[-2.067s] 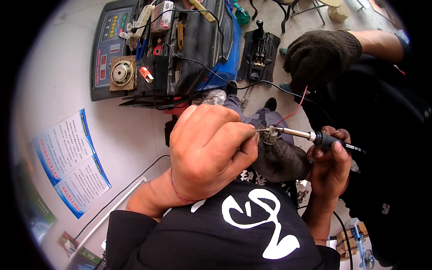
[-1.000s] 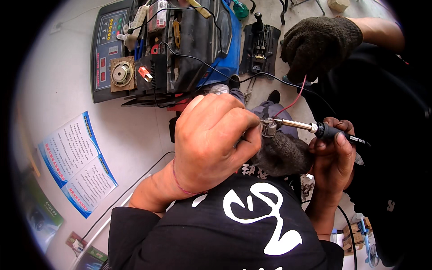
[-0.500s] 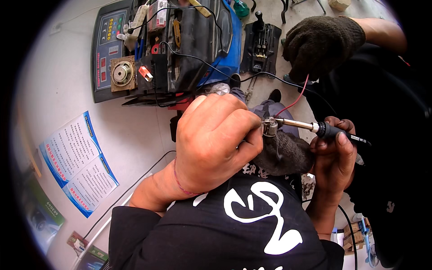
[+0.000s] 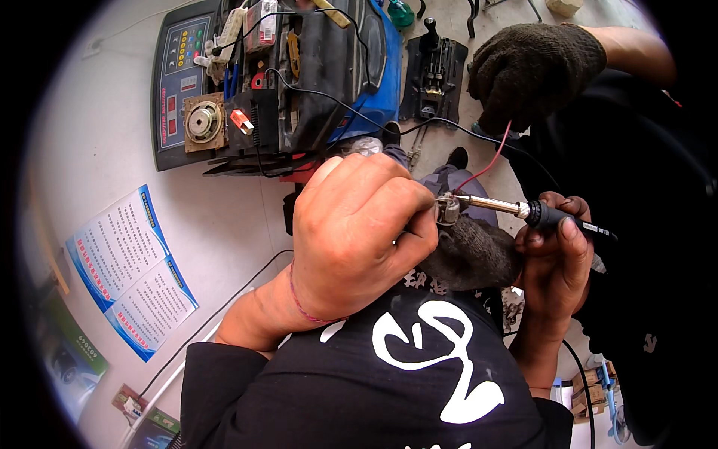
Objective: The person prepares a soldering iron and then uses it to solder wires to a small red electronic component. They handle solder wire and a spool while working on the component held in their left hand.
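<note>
In my right hand [image 4: 557, 258] is a soldering iron [image 4: 550, 217], gripped by its black handle. Its tip touches or nearly touches a small metal part [image 4: 448, 212], where a red wire [image 4: 486, 166] ends. My left hand [image 4: 363, 232] is closed in a pinch right beside that part; what its fingertips hold is mostly hidden, though a thin silvery strand shows there. A dark knit-gloved hand [image 4: 479, 254] of another person holds the metal part from below. The other gloved hand [image 4: 535, 75] is at the wire's far end.
A wheel balancer [image 4: 179, 82] stands at the upper left, with a speaker [image 4: 204, 122], a power strip and tools on top. A gear shifter [image 4: 434, 78] lies on the floor beyond. A black cable [image 4: 351, 108] runs across from the machine. The other person stands close at right.
The iron's tip and the red wire's end have shifted slightly left and up at the metal part. Both my hands stay nearly in place.
</note>
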`<state>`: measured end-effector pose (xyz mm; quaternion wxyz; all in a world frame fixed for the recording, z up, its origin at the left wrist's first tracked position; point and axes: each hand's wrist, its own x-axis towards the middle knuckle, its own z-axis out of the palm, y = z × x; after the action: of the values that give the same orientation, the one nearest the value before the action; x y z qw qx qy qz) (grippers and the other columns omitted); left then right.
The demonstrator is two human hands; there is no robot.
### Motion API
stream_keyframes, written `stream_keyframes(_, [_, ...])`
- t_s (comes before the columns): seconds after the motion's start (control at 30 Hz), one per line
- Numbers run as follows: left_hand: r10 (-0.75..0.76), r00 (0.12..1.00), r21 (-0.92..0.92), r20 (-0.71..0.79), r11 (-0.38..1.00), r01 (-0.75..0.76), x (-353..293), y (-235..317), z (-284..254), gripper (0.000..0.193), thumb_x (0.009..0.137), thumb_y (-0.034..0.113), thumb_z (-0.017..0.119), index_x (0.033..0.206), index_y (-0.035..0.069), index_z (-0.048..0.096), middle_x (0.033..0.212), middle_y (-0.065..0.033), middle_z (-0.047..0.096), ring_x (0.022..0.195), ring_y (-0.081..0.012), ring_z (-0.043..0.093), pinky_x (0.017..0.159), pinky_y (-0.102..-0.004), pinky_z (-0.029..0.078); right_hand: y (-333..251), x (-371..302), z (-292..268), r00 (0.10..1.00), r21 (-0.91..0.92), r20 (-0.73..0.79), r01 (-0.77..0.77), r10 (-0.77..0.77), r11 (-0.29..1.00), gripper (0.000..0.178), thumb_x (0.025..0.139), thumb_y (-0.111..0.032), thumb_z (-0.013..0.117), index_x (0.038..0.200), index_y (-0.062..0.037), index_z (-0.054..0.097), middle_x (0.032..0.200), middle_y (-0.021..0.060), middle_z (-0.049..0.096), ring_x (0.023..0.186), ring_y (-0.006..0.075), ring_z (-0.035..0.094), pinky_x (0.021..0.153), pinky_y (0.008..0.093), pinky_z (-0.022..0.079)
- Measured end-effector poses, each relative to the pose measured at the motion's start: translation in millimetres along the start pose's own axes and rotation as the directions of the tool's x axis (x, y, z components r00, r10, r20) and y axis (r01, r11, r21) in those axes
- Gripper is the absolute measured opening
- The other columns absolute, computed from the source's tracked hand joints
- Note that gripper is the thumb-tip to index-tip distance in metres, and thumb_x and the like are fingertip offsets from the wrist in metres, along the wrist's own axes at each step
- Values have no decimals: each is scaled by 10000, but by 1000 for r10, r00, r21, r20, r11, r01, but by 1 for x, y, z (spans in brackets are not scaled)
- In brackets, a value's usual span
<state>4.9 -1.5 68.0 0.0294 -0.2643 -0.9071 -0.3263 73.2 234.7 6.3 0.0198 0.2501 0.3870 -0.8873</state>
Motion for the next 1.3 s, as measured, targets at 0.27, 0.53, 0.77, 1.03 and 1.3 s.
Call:
stream_keyframes(0.27, [-10,1000,1,-5,1000,10,-2,0,-2,257,654,-68,762,865,37,660,785,-89,643,690,-245,611,625,-340,449,0,0,3,1000,3,-3,-4,4,1000,355,908,-162,678,1152,-3,474,1098,208,566,739,202,667,714,371,608])
stream_keyframes(0.53, [-16,1000,-6,-1,1000,16,-3,-1,-6,269,655,-79,761,874,37,655,785,-87,644,692,-242,613,625,-339,458,0,1,4,1000,7,10,-2,2,1000,364,913,-169,684,1156,3,475,1105,214,571,739,201,675,713,372,617])
stream_keyframes(0.77, [-13,1000,5,-4,1000,13,-1,0,-6,248,657,-70,763,857,33,659,779,-90,643,693,-244,614,622,-338,455,0,1,5,1000,3,10,-4,3,1000,354,916,-168,682,1156,1,484,1100,210,575,740,200,674,718,370,617])
stream_keyframes(1.03, [-27,1000,8,4,1000,27,-3,0,-7,254,663,-74,757,874,30,661,800,-96,650,715,-249,620,632,-344,457,1,0,8,1000,27,18,-17,16,1000,356,919,-154,664,1165,11,466,1107,217,571,747,204,676,719,373,617])
stream_keyframes(1.3, [-36,999,-15,-5,999,36,-7,1,-8,241,698,-65,784,890,32,674,817,-97,658,733,-249,619,651,-350,459,1,-1,6,1000,8,22,-19,18,1000,346,921,-149,658,1159,8,463,1100,217,572,752,203,675,720,373,616])
